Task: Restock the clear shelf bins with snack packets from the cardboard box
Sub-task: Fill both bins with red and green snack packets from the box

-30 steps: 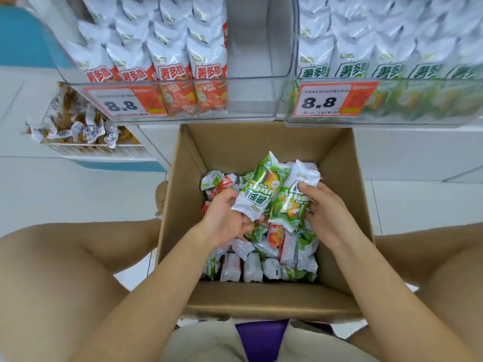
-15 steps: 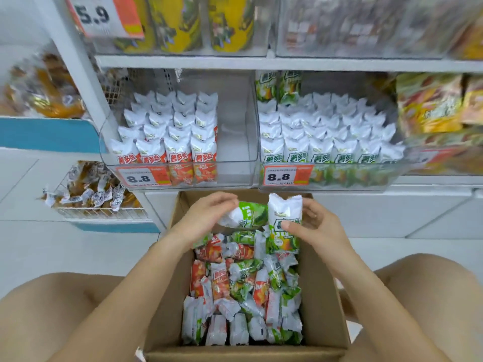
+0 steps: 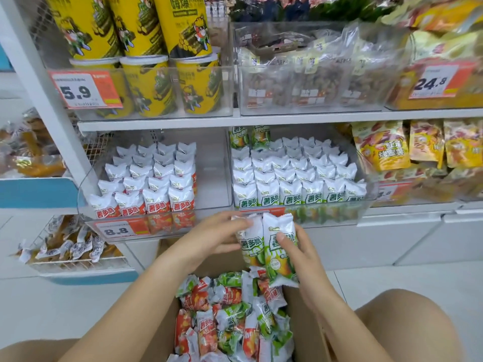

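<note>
Above the cardboard box point(image 3: 162, 325) of mixed packets, left hand point(image 3: 211, 237) and right hand point(image 3: 298, 253) pinch two green packets point(image 3: 266, 246) upright, mid-carry; next, I judge, lift them beyond the box into the nearly full green bin point(image 3: 366, 207).

1. Two hands: left hand point(image 3: 209, 237); right hand point(image 3: 300, 253); both grip packets.
2. Two green packets point(image 3: 266, 246) held upright side by side between the fingers.
3. One box point(image 3: 308, 322) below the fingers; its red and green packets are too jumbled to count.
4. Two bins just beyond the fingertips: red bin point(image 3: 209, 178), four packets across its front row; green bin point(image 3: 366, 205), six across.
5. Three yellow tubs point(image 3: 146, 84) above, with more stacked on them.
6. Four price tags point(image 3: 86, 90) in view.
</note>
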The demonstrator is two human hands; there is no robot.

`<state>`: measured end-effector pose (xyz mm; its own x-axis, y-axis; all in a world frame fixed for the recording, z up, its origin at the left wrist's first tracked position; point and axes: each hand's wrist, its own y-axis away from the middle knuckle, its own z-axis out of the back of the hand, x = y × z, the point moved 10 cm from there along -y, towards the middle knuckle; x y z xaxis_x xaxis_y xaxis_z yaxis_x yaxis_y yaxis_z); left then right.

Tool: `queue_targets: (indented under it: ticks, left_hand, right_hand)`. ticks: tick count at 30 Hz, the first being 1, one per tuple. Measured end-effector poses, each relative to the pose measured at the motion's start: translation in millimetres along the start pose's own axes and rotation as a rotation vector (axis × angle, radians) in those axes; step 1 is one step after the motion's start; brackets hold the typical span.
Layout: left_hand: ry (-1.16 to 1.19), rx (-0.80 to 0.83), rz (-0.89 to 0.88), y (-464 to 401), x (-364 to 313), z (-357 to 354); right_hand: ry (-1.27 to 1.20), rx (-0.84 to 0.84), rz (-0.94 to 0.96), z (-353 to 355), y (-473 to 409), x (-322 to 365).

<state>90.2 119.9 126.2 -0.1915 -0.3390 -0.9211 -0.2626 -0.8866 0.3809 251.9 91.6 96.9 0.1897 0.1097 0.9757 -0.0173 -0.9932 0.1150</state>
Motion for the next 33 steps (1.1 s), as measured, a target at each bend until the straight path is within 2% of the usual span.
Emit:
queue_targets:
  ticks: [2,5,7,11,15,19,23,27,33]
  left_hand:
    - [-0.119,0.013,-0.093,-0.7,-10.4,-8.4]
    - [-0.299,-0.083,-0.274,-3.4,-33.1,-19.6]
    - [-0.328,-0.146,-0.345,-5.2,-45.1,-24.2]
    - [-0.297,-0.185,-0.353,-18.0,-49.9,-24.7]
    - [-0.070,-0.364,-0.463,-23.7,-72.5,0.0]
    - [0.047,-0.508,-0.644,-39.2,-99.2,31.4]
    - [-0.022,-0.549,-0.723,-69.8,-104.8,44.0]
    - [-0.116,-0.571,-0.717,-99.6,-92.8,45.6]
    - [-0.148,-0.578,-0.743,-114.1,-83.0,42.3]
  right_hand:
    - [-0.150,-0.056,-0.089,12.5,-2.3,-5.9]
    - [-0.282,-0.063,-0.175,16.5,-6.4,-9.6]
    - [-0.294,-0.033,-0.174,12.9,-10.5,-3.6]
    - [-0.046,-0.019,-0.113,26.8,-22.0,19.7]
    - [0.204,0.100,0.009,31.2,-35.8,64.8]
    - [0.269,-0.040,0.215,65.5,-79.5,121.7]
    - [0.334,-0.089,0.345,77.4,-126.5,151.7]
    - [0.590,-0.028,0.468,60.6,-170.0,153.2]
    - [0.630,-0.103,0.439,56.7,-232.8,130.7]
